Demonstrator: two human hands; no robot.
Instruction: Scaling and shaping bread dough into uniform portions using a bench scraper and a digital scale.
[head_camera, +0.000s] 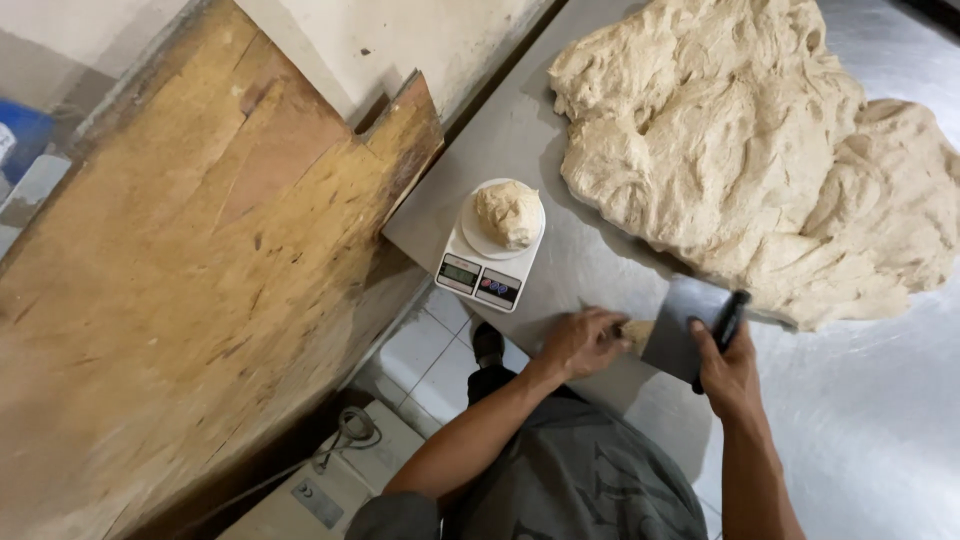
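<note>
I am looking down at my two hands near the edge of the steel table (880, 440). My right hand (728, 368) is gripping the black handle of a metal dough scraper (682, 325), with the fingers closed tight around it. The blade is standing almost upright on the table. My left hand (582, 340) is resting just beside the blade, and its fingers are curling together on a small piece of dough (637, 333), pale beige and soft. A little further, a white kitchen scale (487, 262) is sitting on the table, and its round plate is carrying a rough dough ball (508, 213). Beyond that, the big dough mass (740, 140) is lying spread out, lumpy and sticky-looking. A worn wooden board (180, 290) is lying to the left.
</note>
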